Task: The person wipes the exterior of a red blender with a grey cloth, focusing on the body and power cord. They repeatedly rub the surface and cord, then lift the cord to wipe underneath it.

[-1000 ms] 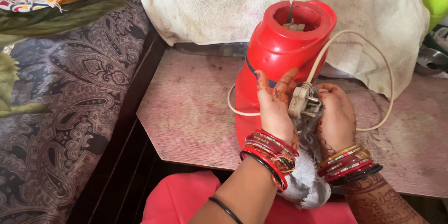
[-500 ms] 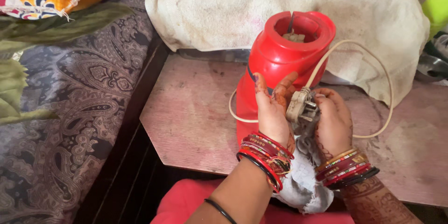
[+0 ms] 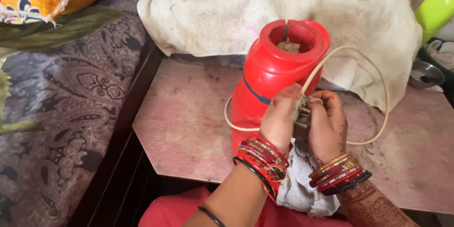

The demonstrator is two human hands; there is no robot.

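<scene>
Cream plug (image 3: 300, 111) held between both hands, in front of red appliance base (image 3: 274, 73) on pink worktop (image 3: 189, 123). Left hand (image 3: 279, 118) fingers pressed together against plug's side. Right hand (image 3: 327, 123) fingers curled around plug and grey cloth (image 3: 302, 187), cloth hanging below wrists. Cream cord (image 3: 373, 94) looped behind base. Off-white towel (image 3: 236, 5) draped at worktop's rear.

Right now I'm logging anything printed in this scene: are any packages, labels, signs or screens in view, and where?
None show.
The red appliance base on the pink table bears only a dark band, no label.
The left hand and right hand hold a plain cream plug and a grey cloth.
</scene>
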